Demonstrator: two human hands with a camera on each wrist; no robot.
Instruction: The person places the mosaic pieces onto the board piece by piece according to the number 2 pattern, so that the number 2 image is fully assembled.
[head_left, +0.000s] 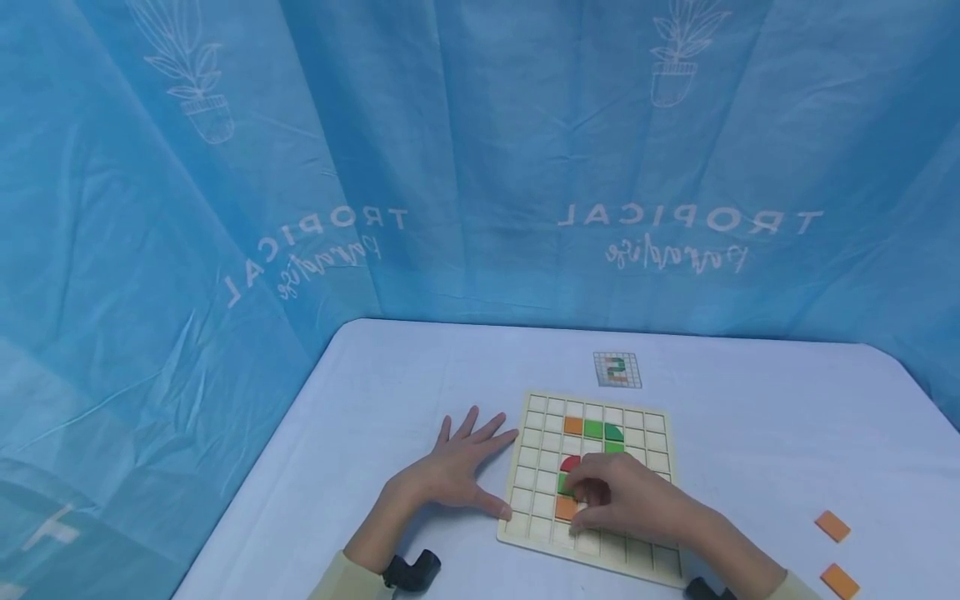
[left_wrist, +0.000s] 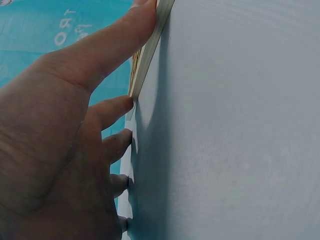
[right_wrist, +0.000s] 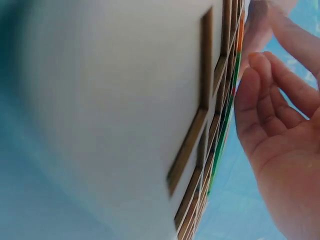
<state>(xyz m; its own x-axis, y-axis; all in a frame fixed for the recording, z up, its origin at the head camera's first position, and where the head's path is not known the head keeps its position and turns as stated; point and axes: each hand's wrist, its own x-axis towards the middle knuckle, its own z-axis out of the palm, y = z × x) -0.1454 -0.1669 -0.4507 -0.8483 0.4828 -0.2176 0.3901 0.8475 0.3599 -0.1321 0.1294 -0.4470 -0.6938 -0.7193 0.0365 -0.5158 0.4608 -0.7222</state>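
Note:
A pale wooden grid board (head_left: pixel 525 481) lies on the table. My left hand (head_left: pixel 459 467) is spread flat at its left side, thumb and index fingertips (left_wrist: pixel 129 101) at the board's edge. Over the board's lower middle, my right hand (head_left: pixel 633 496) is bent, with a gap between thumb and index fingertip. Those fingertips sit around the right side of an orange square tile (head_left: pixel 566 508), right below a partly covered green tile (head_left: pixel 562 483). Above that is a red rounded tile (head_left: pixel 571 463). An upper row has an orange tile (head_left: pixel 573 426), a green tile (head_left: pixel 593 429) and a dark green rounded tile (head_left: pixel 613 433). The right hand hides some cells.
Behind the board lies a small pattern card (head_left: pixel 617 370) with a coloured figure on a grid. Two loose orange tiles (head_left: pixel 832 526) lie on the white tablecloth (head_left: pixel 757 433) at the right. Blue printed curtains (head_left: pixel 502 167) hang behind and to the left.

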